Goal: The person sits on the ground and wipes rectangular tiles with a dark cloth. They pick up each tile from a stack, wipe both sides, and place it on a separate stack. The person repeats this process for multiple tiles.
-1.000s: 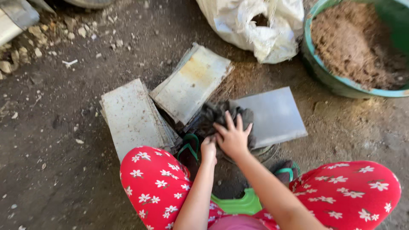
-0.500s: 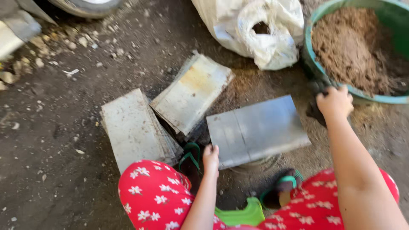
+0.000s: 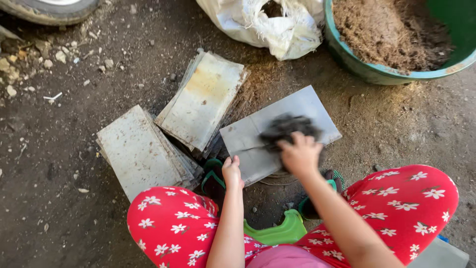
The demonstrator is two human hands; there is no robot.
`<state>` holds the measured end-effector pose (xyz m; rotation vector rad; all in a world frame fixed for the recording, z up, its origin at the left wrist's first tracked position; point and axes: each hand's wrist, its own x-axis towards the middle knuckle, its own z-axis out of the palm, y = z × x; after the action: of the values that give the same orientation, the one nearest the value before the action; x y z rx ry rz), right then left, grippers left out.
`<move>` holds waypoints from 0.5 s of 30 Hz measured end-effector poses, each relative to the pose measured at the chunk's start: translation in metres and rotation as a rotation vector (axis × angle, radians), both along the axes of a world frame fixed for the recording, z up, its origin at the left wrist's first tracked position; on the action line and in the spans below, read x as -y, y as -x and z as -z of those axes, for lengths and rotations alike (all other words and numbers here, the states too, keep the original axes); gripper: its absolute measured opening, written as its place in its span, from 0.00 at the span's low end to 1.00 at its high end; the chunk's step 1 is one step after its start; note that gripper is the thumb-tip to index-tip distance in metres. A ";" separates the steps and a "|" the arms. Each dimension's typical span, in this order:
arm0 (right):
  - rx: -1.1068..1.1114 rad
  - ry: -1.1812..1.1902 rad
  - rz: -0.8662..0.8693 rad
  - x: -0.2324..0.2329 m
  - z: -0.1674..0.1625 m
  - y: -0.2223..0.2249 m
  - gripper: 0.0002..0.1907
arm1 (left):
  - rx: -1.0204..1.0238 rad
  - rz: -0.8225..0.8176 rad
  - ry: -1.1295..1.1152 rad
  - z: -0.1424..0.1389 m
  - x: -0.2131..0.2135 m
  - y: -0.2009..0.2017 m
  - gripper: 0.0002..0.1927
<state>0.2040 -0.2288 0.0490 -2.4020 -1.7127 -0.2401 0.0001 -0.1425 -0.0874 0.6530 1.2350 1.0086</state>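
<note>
Partly hidden: underside of the dark clump point(image 3: 287, 130), blurred and covered at its near edge by the right hand point(image 3: 300, 155); fingers point(image 3: 292, 145) spread wide and pressed onto the clump, nothing clasped. Clump located on the grey metal sheet point(image 3: 302, 106), directly ahead of the right hand. Left hand point(image 3: 231, 172) closed narrowly on the near edge of the same sheet, thumb on top; fingers underneath not visible. Left of the left hand: two stacks of worn metal sheets point(image 3: 141, 151), the farther stack point(image 3: 203, 99) overlapping the nearer and reaching under the grey sheet's left corner. Beyond the right hand: white sack point(image 3: 267, 25), cut off at the top; to its right a green tub point(image 3: 377, 72) of brown soil, cut off at the frame corner. Below the hands: green stool point(image 3: 277, 231), mostly hidden by red flowered trousers point(image 3: 168, 228). Compared with half a second earlier: right hand back from the tub rim to the sheet, now with the clump beneath it; left hand unchanged on the sheet edge.
</note>
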 end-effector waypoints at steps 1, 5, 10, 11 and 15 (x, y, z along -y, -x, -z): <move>0.089 -0.064 0.097 0.003 0.002 -0.031 0.16 | 0.050 -0.017 0.021 -0.002 0.000 0.001 0.10; 0.042 0.047 0.405 0.013 -0.012 -0.148 0.16 | -0.017 -0.026 0.057 -0.012 0.003 -0.006 0.11; -0.103 -0.200 0.527 0.022 -0.041 -0.207 0.19 | 0.002 -0.127 0.066 -0.019 0.056 -0.029 0.17; -0.142 -0.237 0.518 0.023 -0.046 -0.209 0.19 | 0.051 -0.012 0.237 -0.021 0.074 -0.031 0.13; -0.251 -0.253 0.429 0.020 -0.060 -0.209 0.22 | -0.086 0.803 0.484 -0.042 0.116 -0.030 0.19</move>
<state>0.4134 -0.2488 0.1085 -2.4534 -0.9880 -0.1874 0.0303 -0.2581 -0.0456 0.7152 1.0825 0.0114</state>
